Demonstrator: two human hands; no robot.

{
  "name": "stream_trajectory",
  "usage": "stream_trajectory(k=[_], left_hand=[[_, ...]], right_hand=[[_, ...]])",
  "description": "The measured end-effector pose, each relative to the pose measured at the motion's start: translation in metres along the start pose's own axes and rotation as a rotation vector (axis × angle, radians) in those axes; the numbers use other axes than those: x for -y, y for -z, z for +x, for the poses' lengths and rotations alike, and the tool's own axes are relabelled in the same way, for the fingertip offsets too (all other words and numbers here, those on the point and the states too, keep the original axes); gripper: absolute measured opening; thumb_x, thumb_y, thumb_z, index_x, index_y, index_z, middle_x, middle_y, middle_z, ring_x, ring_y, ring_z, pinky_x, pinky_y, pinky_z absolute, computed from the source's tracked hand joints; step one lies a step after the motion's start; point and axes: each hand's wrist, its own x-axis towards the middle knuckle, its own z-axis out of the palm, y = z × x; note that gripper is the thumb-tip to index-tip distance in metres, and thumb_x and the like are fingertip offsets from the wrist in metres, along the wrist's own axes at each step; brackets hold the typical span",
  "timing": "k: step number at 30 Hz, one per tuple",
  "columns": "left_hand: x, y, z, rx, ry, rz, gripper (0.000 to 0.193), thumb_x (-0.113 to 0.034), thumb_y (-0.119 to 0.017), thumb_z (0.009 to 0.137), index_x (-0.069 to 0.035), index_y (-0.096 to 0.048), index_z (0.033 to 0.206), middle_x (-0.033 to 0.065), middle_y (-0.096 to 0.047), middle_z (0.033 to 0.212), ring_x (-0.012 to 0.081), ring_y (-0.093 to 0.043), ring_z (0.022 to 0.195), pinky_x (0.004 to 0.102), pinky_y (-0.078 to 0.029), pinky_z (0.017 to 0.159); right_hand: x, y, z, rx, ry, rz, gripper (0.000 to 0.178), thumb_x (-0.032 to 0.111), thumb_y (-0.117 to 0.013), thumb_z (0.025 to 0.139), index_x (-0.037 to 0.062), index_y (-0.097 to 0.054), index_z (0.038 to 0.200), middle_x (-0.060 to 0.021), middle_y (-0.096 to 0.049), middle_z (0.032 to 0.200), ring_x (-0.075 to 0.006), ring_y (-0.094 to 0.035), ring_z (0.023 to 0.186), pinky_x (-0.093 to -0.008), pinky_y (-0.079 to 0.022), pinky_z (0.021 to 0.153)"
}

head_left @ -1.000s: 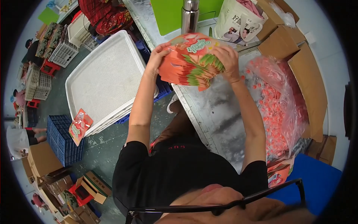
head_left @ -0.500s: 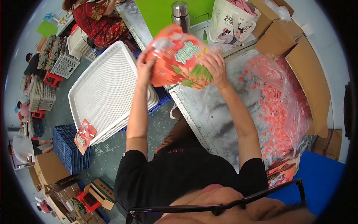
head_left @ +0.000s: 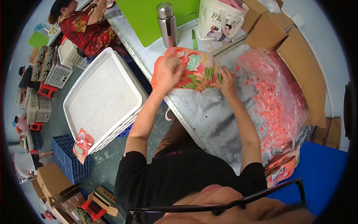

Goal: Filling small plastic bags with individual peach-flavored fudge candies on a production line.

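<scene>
A stack of red-orange flat pouches (head_left: 194,78) with green and white print lies at the table's near-left edge, fanned out a little at its near side. My left hand (head_left: 170,73) rests over the stack's left part, its fingers smeared by motion. At the right edge my right hand (head_left: 228,83) grips the pouches, fingers over the top. To the right, many small red caps (head_left: 270,115) lie loose on the grey metal table (head_left: 212,119), spilling out of a clear plastic bag (head_left: 287,93).
A steel flask (head_left: 167,28), a green-handled tool (head_left: 194,40) and a cloth bag (head_left: 222,18) stand or lie behind the pouches. Stacked white trays (head_left: 104,89) sit at left, a single pouch (head_left: 82,145) on their corner. An open carton (head_left: 307,74) flanks the caps. Another person (head_left: 89,30) works far left.
The pouches have come down from above the table's edge onto the tabletop. My left hand has shifted from their left edge onto their top, and my right hand stays at their right side.
</scene>
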Motion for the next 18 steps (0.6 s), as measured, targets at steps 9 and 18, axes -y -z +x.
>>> stream_trajectory(k=[9, 18], left_hand=[[-0.056, -0.071, 0.002, 0.191, -0.145, 0.414, 0.042, -0.032, -0.065, 0.083, -0.003, -0.06, 0.112, 0.0169, -0.059, 0.11, 0.033, -0.057, 0.105, 0.0467, -0.048, 0.084], [-0.036, -0.054, 0.007, 0.116, 0.175, -0.001, 0.021, -0.017, -0.06, 0.082, 0.0, -0.072, 0.082, 0.0222, -0.068, 0.076, 0.0419, -0.064, 0.069, 0.0472, -0.053, 0.069]], right_hand=[[-0.006, 0.008, -0.039, -0.003, -0.232, 0.196, 0.038, -0.003, -0.055, 0.083, 0.0035, -0.062, 0.12, -0.0179, -0.064, 0.116, -0.0349, -0.06, 0.109, -0.0409, -0.047, 0.094], [0.003, 0.042, -0.064, -0.027, -0.303, 0.278, 0.023, 0.002, -0.057, 0.087, 0.0021, -0.067, 0.107, -0.0152, -0.067, 0.109, -0.0318, -0.065, 0.099, -0.0372, -0.052, 0.086]])
